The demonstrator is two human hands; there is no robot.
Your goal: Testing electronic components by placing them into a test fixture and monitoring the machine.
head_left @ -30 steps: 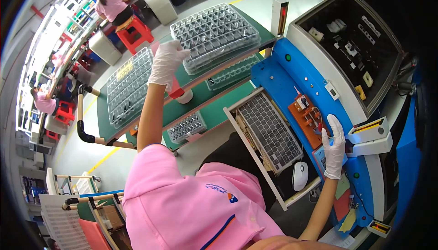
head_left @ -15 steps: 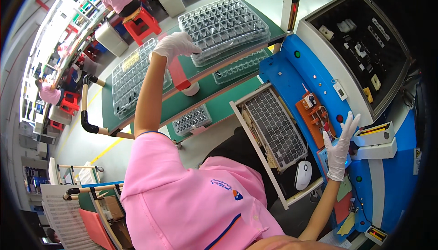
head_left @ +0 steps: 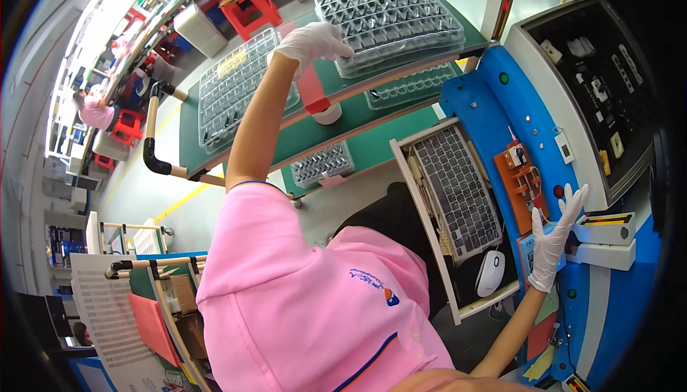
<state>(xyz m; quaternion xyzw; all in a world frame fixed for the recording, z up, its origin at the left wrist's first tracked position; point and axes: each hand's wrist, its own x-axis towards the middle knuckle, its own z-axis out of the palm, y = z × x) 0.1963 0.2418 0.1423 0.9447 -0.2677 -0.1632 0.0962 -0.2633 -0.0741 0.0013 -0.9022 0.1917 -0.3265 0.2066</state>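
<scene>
My left hand (head_left: 315, 43), in a white glove, reaches out to the left edge of the stacked clear plastic trays (head_left: 390, 23), which hold dark parts in their pockets. Its fingers are closed together at the tray's corner; what they pinch, if anything, is hidden. My right hand (head_left: 553, 240), also gloved, is open with fingers spread over the blue machine bench (head_left: 494, 91). Close beside it is an orange fixture (head_left: 517, 177) with a small part and wires on it. A small blue-lit device (head_left: 527, 252) is partly covered by that hand.
Another clear tray (head_left: 240, 99) lies on the green rack shelf (head_left: 187, 134), with more trays on lower shelves. A drawer holds a keyboard (head_left: 458, 192) and a white mouse (head_left: 490, 273). A screen (head_left: 597, 84) stands at right. A person on a red stool (head_left: 250, 9) sits beyond.
The whole view has shifted, so the scene sits farther right and slightly higher on the left side. My left hand stays at the tray edge; my right hand stays spread beside the fixture.
</scene>
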